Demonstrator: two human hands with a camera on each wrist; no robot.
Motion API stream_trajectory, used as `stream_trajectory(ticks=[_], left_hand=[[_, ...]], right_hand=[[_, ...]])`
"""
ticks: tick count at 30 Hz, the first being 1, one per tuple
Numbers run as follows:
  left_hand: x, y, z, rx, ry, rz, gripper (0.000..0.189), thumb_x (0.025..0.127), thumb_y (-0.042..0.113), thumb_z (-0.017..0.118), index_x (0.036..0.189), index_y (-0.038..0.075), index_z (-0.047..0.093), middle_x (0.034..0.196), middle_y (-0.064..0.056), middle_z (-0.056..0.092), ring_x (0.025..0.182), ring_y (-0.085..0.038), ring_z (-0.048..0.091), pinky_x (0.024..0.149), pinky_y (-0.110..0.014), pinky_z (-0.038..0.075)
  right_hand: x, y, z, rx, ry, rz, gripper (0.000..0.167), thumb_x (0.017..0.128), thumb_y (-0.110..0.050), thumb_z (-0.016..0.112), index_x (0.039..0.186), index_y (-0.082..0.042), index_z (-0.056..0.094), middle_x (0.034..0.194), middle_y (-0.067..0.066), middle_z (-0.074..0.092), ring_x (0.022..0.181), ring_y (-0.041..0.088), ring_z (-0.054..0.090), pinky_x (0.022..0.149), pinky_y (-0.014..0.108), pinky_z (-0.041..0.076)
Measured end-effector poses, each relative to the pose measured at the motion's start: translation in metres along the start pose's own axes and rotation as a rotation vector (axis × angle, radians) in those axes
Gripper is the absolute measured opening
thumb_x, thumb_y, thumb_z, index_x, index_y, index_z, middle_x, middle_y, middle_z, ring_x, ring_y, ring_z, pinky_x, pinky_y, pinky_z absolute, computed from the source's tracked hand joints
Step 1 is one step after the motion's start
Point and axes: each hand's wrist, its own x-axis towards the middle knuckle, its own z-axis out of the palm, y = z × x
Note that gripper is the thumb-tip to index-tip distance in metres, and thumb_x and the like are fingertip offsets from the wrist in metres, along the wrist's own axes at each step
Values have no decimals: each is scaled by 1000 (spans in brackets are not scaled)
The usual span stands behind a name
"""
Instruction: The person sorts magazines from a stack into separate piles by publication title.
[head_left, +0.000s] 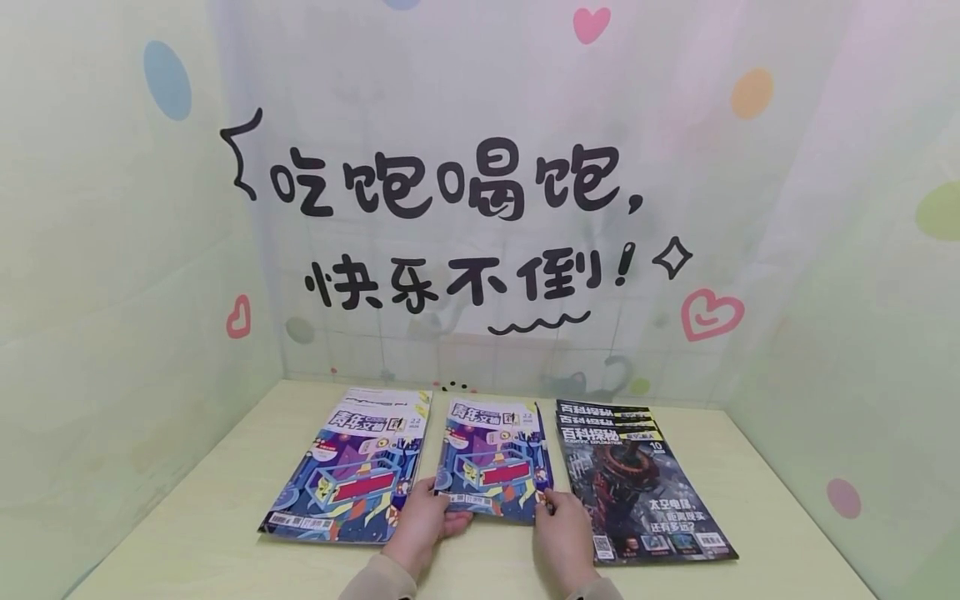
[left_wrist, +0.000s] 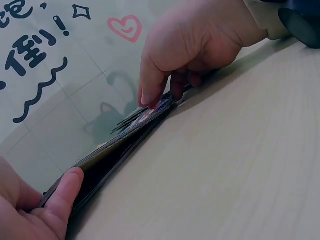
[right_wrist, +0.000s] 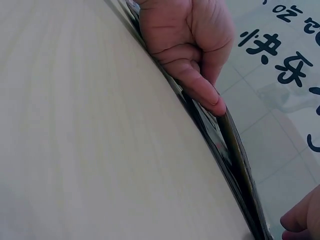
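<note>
In the head view, a magazine with a purple and blue cover lies between two other groups of magazines. My left hand grips its lower left corner, fingers partly beneath it. At the lower right corner my right hand pinches the edge with the thumb on top. The left wrist view shows the near edge of the magazine raised, a dark gap under it. Seen from the right wrist, the left hand's fingers are against that edge. The inner pages are hidden.
Left of the hands are overlapping magazines with the same purple cover. To the right lies a fanned pile of dark-covered magazines. All rest on a pale wooden table, enclosed by a printed curtain at the back and sides.
</note>
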Motion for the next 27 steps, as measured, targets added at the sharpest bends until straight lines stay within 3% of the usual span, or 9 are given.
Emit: stream_trajectory(ticks=[6, 13, 20, 24, 27], left_hand=[[-3, 1, -1, -152, -27, -29, 53, 94, -6, 33, 143, -16, 14, 107, -24, 61, 79, -23, 66, 79, -35, 57], [-4, 2, 0, -197, -33, -52, 53, 94, -7, 33, 143, -16, 14, 108, -23, 61, 81, -23, 65, 81, -35, 57], [-6, 3, 1, -238, -55, -59, 49, 95, -7, 33, 142, -16, 19, 104, -19, 63, 80, -21, 66, 81, -33, 57], [-6, 3, 0, -239, -56, -60, 49, 95, -7, 33, 141, -15, 20, 104, -19, 63, 80, -21, 66, 80, -33, 57], [-6, 3, 0, -224, -56, -59, 48, 95, -6, 33, 140, -15, 21, 102, -19, 64, 79, -21, 67, 79, -34, 57]], right_hand=[[0, -1, -1, 129, 21, 34, 27, 86, -6, 61, 109, 9, 67, 107, 23, 64, 105, 41, 58, 91, 53, 46], [-1, -5, -3, 353, 54, 101, 31, 91, -6, 57, 116, 12, 62, 113, 26, 63, 103, 35, 60, 87, 48, 51], [0, -3, -1, 375, 72, 139, 39, 95, -16, 58, 121, 13, 58, 111, 25, 64, 101, 33, 61, 89, 48, 50], [1, -2, 0, 397, 48, 177, 42, 96, -20, 56, 123, 12, 56, 104, 22, 66, 87, 26, 63, 78, 41, 53], [2, -1, 1, 486, -4, 223, 43, 96, -13, 53, 128, 15, 50, 99, 21, 64, 74, 19, 62, 65, 31, 53]])
